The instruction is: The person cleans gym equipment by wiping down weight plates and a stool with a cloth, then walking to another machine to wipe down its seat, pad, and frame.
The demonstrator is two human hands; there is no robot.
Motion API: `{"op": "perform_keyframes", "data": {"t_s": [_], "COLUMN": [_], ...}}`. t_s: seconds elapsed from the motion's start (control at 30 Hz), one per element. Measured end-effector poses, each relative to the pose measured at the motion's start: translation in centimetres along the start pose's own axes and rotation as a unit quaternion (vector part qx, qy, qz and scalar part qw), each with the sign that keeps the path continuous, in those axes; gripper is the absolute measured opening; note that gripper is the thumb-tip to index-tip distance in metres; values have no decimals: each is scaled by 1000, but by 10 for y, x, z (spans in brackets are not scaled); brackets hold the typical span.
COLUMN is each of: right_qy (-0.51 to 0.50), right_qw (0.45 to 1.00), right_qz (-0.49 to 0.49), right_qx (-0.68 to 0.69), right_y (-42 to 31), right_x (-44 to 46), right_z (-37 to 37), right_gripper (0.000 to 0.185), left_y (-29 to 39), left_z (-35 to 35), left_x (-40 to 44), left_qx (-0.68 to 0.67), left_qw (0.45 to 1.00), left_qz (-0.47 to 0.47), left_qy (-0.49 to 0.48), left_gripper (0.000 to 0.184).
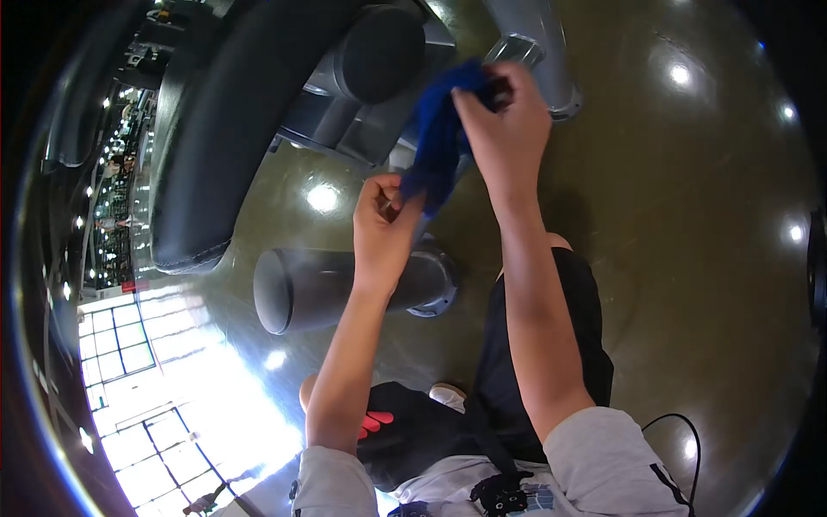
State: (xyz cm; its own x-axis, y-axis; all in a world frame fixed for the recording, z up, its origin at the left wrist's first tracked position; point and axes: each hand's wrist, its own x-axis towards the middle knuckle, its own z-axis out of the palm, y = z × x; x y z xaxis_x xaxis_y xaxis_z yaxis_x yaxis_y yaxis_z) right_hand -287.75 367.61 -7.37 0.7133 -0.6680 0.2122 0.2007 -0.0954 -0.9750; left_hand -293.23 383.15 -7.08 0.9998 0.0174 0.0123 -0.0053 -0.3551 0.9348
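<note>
A dark blue cloth [438, 133] stretches between my two hands in the upper middle of the head view, partly smeared by motion. My left hand [385, 226] pinches its lower end, the fingers curled closed. Higher up and to the right, my right hand [510, 121] grips the upper end between thumb and fingers. Behind the cloth stands grey gym-type equipment with a round padded roller [379, 53]. Whether the cloth touches that equipment, I cannot tell.
A long black padded cushion [228, 112] rises on the left. Below my left hand, a grey cylindrical roller [310, 289] lies near the shiny floor [689, 241]. A grey post [538, 52] stands at the top. Bright windows [164, 396] show at lower left.
</note>
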Motion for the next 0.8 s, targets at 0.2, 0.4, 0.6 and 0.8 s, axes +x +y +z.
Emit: {"op": "perform_keyframes", "data": {"t_s": [0.2,0.4,0.6,0.8], "right_qy": [67,10,-50,-285], "right_qw": [974,986,998,956], "right_qz": [-81,-102,40,43], "right_qx": [203,132,-18,-59], "right_y": [-5,3,-14,-70], "right_x": [0,-9,-14,-55], "right_z": [14,26,-4,-28], "right_gripper": [28,28,23,25], "left_y": [11,-12,11,4], "left_z": [2,-2,-37,-46], "left_x": [-11,-24,-52,-61], "left_qx": [-108,-120,-23,22], "left_qw": [978,973,985,993], "left_qz": [-149,-135,-58,42], "left_qy": [-99,-143,-164,-107], "left_gripper": [12,14,19,38]}}
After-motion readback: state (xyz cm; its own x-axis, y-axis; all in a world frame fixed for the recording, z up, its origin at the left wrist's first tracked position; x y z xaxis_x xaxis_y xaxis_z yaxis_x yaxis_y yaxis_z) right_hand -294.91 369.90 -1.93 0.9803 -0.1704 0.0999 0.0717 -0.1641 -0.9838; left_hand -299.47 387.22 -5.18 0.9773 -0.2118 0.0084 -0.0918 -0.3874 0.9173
